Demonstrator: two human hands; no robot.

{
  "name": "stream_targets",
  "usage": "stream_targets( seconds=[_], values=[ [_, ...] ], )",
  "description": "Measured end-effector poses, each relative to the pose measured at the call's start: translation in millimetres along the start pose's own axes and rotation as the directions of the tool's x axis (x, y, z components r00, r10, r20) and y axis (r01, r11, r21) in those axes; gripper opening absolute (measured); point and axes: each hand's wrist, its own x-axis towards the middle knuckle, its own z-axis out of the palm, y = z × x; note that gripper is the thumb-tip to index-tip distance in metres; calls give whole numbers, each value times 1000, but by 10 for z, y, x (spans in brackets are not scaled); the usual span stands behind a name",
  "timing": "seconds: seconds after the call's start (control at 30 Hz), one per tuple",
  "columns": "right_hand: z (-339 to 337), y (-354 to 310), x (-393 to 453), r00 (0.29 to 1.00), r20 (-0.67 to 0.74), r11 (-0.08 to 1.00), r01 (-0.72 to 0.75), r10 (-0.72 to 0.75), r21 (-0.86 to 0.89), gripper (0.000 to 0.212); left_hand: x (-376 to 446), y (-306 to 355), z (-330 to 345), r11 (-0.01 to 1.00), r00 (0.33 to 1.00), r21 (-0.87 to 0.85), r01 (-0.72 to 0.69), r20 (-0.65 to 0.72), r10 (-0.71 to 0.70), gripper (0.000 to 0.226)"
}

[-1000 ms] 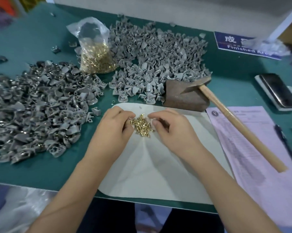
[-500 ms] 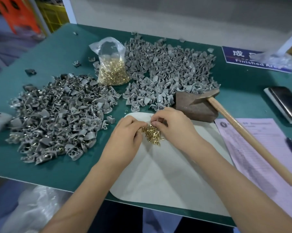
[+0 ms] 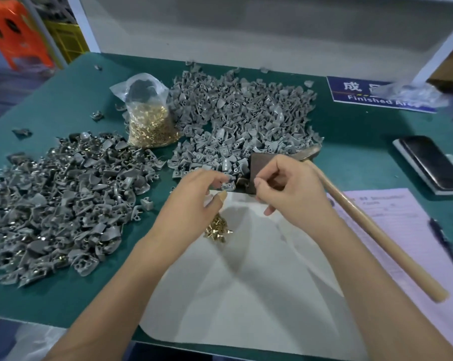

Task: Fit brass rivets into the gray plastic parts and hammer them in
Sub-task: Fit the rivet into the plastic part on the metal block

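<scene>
Landmark: the white mat at the near edge of the green table; a small loose heap of brass rivets lies on the mat's far-left part, just below the left hand; left hand hovers over the mat's far edge, fingers curled and pinching what looks like a single gray plastic part at the fingertips; right hand just beside it, to the right, fingers curled with thumb against forefinger, probably nipping one rivet, though too small to confirm; the two hands are close but not touching. Beyond the mat, a big pile of unfitted gray parts; left of the mat, a darker pile showing glints of metal, likely done pieces; bag of spare rivets beyond the mat, between the two piles; rusty steel block at the mat's far-right corner, hammer leaning across it with its handle running down the mat's right side. Judgement on handling: rivets light, hard, smooth, prone to roll and slip, best pinched at the head with shank pointing out; plastic part light and stiff, irregular, best held by its broad curved flank so the hole stays clear; likely to skid under a blow unless seated flat on the block.
</scene>
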Motion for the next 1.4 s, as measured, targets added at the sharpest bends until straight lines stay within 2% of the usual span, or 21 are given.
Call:
stream_targets(
  seconds=[0.17,0.3,0.43,0.53,0.63,0.73,0.83,0.93,1.0,1.13,1.3,1.4],
  values=[
    [-221,98,-49,997,-75,999,-23,26,50,22,222,86,60,990,994,118,-76,93,66,32],
    [-232,122,-65,991,-135,999,-8,13,40,24,368,139,160,960,996,268,-87,56,75,30],
    [-240,136,-69,987,-161,1000,1,3,26,25,403,185,215,954,999,296,-41,38,31,16],
    [-247,141,-57,981,-195,1000,18,-15,13,29,379,183,202,977,999,214,-21,-19,26,8],
    [-256,140,-36,962,-273,999,24,-11,43,27,361,183,136,997,991,-41,66,-110,-70,13],
    [-252,134,-25,941,-340,997,36,-8,75,28,411,279,110,947,980,-287,141,-97,-175,13],
    [-236,125,-17,923,-383,992,74,-31,99,31,516,407,156,910,988,-396,122,-40,-150,13],
    [-236,107,12,919,-381,992,123,-99,38,34,674,513,240,897,998,-438,58,-4,-67,12],
    [-234,111,32,919,-371,990,143,-133,0,32,764,575,299,891,1000,-454,-18,-6,17,19],
    [-211,147,31,914,-388,991,132,-114,20,28,815,611,388,892,985,-419,-170,-42,168,29],
    [-194,185,12,897,-427,991,130,-111,15,31,764,508,445,854,982,-488,-181,-45,182,22],
    [-203,208,11,882,-443,987,139,-161,-82,31,744,445,445,860,982,-476,-183,-52,180,23]
  ],
)
